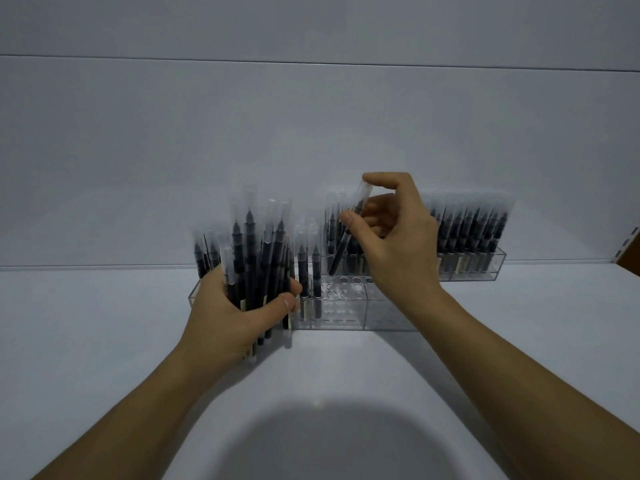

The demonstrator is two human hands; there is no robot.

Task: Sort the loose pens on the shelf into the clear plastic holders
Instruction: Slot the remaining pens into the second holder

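Left hand: my left hand (235, 317) is closed round a thick bundle of pens (256, 251), with the thumb across the front. It is at the left end of the front holder (346, 322). I cannot tell if it touches the wall.
Bundle: the pens stand upright with the clear caps up. Their lower ends come out under my fist, just before the front holder's left end, close over the shelf (104, 341).
Right hand: my right hand (391, 244) is above the right half of the front holder. Thumb and forefinger pinch a single pen (346, 237) near its cap, and the other fingers are loosely bent.
Single pen: it is tilted, cap up and to the right, lower end down over the back part of the front holder. I cannot tell if it is in a hole.
Front holder: clear plastic, long side toward me, straight front wall. Two standing pens (309, 268) are in it, just right of my left hand. Right of them, round holes show.
Back holder: the back holder (485, 271) is behind the front holder and reaches past its right end. It has a dense row of upright pens.
Edges: behind both holders, the shelf's back edge meets the pale wall (311, 116).
Open room: the shelf shows broad and white before the front holder and at both its ends. My forearms come in from the near corners.
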